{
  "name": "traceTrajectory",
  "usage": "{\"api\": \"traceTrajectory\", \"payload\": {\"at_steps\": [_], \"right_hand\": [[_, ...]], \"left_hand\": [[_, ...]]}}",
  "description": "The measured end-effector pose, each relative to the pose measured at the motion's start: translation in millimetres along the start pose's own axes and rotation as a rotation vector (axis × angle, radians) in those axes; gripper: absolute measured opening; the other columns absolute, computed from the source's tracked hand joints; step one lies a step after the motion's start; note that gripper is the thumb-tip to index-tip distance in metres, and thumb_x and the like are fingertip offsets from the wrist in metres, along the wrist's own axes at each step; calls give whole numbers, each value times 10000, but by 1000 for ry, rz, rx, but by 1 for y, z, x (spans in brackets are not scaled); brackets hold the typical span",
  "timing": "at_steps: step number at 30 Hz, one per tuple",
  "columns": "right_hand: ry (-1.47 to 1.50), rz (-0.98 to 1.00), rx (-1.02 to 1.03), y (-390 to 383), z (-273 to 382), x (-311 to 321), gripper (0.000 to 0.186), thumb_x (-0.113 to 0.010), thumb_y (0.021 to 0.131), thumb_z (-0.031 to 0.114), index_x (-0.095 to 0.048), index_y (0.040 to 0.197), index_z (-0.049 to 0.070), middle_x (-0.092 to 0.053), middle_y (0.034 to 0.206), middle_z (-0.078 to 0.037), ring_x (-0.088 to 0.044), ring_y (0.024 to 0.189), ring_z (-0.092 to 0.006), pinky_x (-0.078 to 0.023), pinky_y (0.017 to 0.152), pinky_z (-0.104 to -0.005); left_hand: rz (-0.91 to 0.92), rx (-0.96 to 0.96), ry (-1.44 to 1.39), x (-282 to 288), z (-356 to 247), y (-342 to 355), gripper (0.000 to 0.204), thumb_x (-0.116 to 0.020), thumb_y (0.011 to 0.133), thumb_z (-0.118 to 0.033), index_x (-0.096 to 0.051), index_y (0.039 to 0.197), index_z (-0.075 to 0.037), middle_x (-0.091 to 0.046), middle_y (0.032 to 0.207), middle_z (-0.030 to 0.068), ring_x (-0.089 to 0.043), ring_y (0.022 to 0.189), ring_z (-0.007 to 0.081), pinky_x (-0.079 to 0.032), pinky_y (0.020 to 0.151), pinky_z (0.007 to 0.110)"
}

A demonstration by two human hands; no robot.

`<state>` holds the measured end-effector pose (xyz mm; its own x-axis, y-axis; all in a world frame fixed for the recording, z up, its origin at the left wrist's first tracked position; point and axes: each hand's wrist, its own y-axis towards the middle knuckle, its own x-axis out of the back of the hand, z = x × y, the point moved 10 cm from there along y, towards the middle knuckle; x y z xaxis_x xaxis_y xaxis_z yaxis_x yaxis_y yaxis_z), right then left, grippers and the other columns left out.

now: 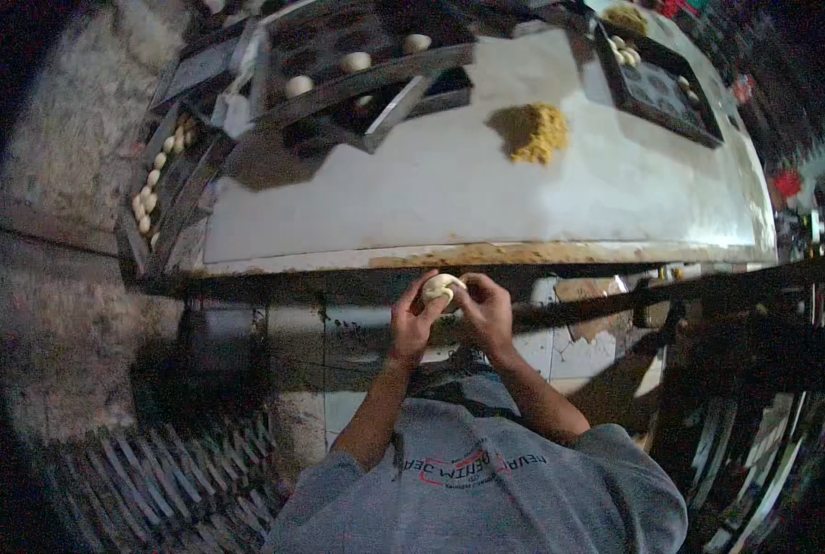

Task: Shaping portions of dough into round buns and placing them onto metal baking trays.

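Note:
In front of the table's near edge, both my hands are at a pale, round piece of dough (438, 286). My left hand (416, 319) cups it from the left, with the thumb lying across its near side. My right hand (488, 314) pinches the dough's right edge between thumb and fingertips, where a fold of it is drawn out. Beyond them, on the white tabletop (366, 203), lies a heap of yellow crumbly filling (541, 134). Whether any filling is inside the dough is hidden.
Dark trays (361, 78) with several dough balls (357, 62) stand at the back left. A box (191, 217) at the left holds a row of dough balls (149, 198). Another dark tray (662, 88) with pale balls sits back right. Slatted racks (172, 480) stand lower left.

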<state>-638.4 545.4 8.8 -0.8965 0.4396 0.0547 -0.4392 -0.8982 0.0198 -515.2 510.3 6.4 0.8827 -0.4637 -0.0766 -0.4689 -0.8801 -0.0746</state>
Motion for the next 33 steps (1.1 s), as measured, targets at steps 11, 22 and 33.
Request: {"api": "traceTrajectory", "payload": {"at_steps": [11, 22, 33], "right_hand": [[290, 179, -507, -8, -4, -192, 282, -488, 814, 333, -493, 868, 56, -517, 825, -52, -557, 719, -188, -440, 668, -291], [-461, 345, 415, 12, 54, -180, 328, -640, 614, 25, -547, 928, 39, -542, 902, -136, -559, 746, -309, -480, 619, -337], [51, -77, 65, 99, -32, -97, 140, -577, 748, 93, -594, 849, -3, -604, 715, -114, -581, 638, -189, -458, 585, -279]], "left_hand": [[-217, 129, -729, 155, 121, -46, 376, -501, 852, -324, -506, 1085, -29, -527, 1064, 88, -520, 944, 193, -431, 792, 318], [-33, -32, -534, 161, -16, 25, 254, -491, 827, -178, -528, 1022, -21, -535, 1032, 94, -540, 908, 177, -463, 772, 294], [-64, -95, 74, 97, -14, 92, 389, -467, 811, -146, -399, 1178, -39, -350, 1225, 160, -367, 1132, 264, -341, 919, 352]]}}
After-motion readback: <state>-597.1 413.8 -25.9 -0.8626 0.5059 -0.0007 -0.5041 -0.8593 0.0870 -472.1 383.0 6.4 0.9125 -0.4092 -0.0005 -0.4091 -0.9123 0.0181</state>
